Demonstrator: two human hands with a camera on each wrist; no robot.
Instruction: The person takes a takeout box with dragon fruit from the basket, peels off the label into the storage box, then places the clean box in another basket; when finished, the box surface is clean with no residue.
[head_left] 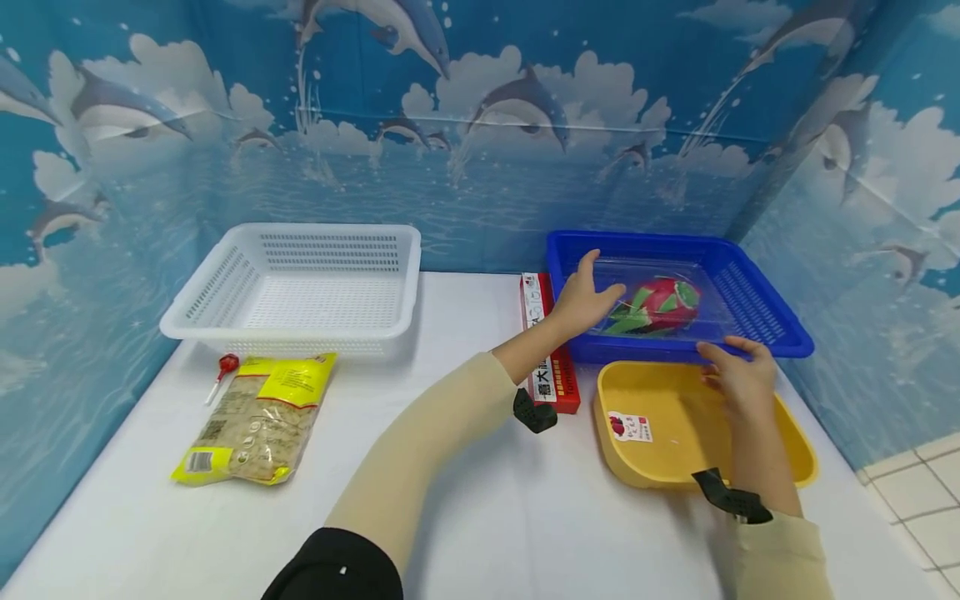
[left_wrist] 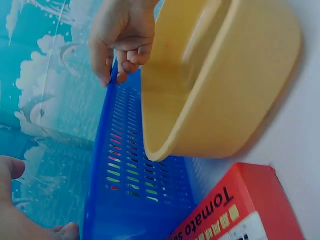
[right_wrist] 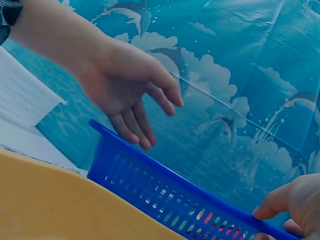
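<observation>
My left hand (head_left: 585,298) hovers over the left end of the blue basket (head_left: 780,333), its fingers spread and thumb apart. In the right wrist view that same hand (right_wrist: 130,85) hangs above the basket's rim with nothing in it. My right hand (head_left: 746,375) pinches the basket's front rim; in the left wrist view the thumb and fingers of this hand (left_wrist: 122,45) lie on either side of the rim. Inside the basket a red and green dragon fruit (head_left: 667,302) shows with clear plastic (head_left: 716,292) around it. Below my right hand stands a yellow basin (head_left: 660,454) with a small label.
A red tomato sauce box (head_left: 567,387) lies left of the basin, partly under my left arm. At the back left stands a white basket (head_left: 322,300). A yellow-and-clear food bag (head_left: 266,421) and a red lollipop (head_left: 228,363) lie in front of it. Dolphin-print cloth (head_left: 480,200) hangs behind.
</observation>
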